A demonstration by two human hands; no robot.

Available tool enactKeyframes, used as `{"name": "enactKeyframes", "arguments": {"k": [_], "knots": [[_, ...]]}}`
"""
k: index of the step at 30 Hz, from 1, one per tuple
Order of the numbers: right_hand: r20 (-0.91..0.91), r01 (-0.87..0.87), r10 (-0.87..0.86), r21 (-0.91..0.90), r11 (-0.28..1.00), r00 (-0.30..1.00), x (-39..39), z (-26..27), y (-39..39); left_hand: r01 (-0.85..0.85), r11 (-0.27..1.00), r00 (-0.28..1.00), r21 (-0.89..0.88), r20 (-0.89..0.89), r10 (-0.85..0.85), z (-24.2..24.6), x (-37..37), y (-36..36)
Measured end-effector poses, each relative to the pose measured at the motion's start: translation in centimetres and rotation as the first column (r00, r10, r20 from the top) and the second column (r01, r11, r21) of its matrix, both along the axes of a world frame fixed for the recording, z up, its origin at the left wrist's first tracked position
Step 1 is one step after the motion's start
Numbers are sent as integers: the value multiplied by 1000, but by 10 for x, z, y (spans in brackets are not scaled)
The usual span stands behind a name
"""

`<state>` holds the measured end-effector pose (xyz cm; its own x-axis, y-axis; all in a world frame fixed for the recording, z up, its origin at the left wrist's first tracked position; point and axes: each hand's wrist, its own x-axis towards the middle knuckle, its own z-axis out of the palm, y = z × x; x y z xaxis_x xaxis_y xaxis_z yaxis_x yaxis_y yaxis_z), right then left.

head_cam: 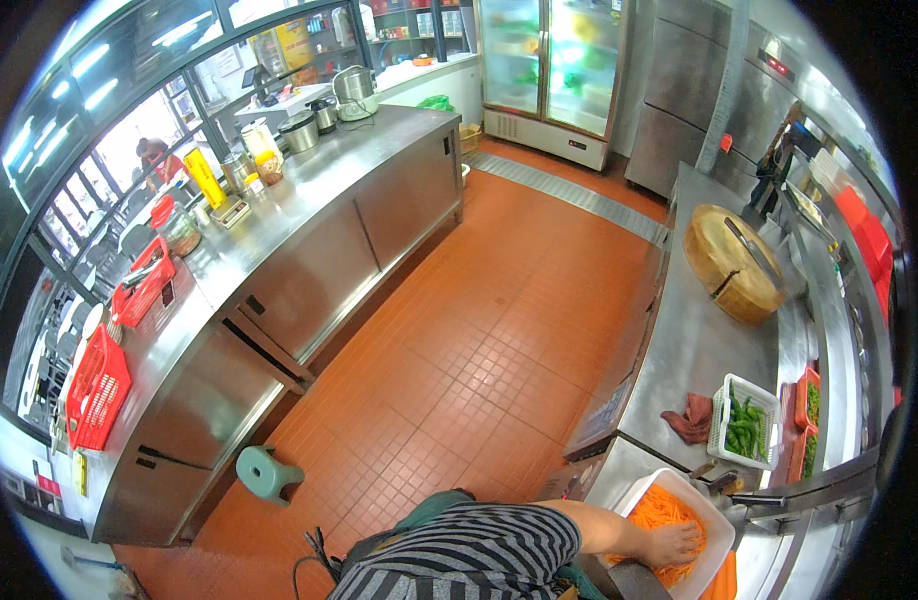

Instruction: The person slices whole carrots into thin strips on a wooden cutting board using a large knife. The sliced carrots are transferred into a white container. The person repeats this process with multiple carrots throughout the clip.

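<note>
My left hand [673, 544] lies palm down on a heap of shredded carrot [657, 508]. Its fingers rest on the shreds, and whether they grip any underneath is hidden. A white plastic tub [718, 517] holds the heap on the right-hand counter. A dark, flat metal blade [639, 580], apparently a cleaver, reaches over the tub's near side; its handle is out of sight. Whole peeled carrots [724, 579] lie beside the tub. My right hand is out of view.
Beyond the tub are a white basket of green peppers [745, 424], a maroon cloth [689, 420] and a round wooden chopping block [729, 262] bearing a knife [751, 247]. A metal shelf [834, 300] overhangs the counter. A green stool [267, 474] stands by the opposite steel counter [301, 277].
</note>
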<state>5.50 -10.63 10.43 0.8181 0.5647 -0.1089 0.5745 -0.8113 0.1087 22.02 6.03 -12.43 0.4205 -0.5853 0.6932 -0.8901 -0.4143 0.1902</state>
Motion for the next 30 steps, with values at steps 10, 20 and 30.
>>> {"name": "enactKeyframes", "arguments": {"k": [10, 20, 30], "knots": [[-167, 220, -228, -69, 973, 959, -37, 17, 13, 501, 865, 707, -16, -568, -420, 100, -44, 71], [206, 191, -199, 59, 980, 958, -60, -1, 5, 288, 929, 899, 232, -400, -179, 15, 13, 62], [-650, 641, -671, 692, -331, 356, -182, -26, 13, 194, 979, 908, -59, -366, -203, 113, -32, 61]]}}
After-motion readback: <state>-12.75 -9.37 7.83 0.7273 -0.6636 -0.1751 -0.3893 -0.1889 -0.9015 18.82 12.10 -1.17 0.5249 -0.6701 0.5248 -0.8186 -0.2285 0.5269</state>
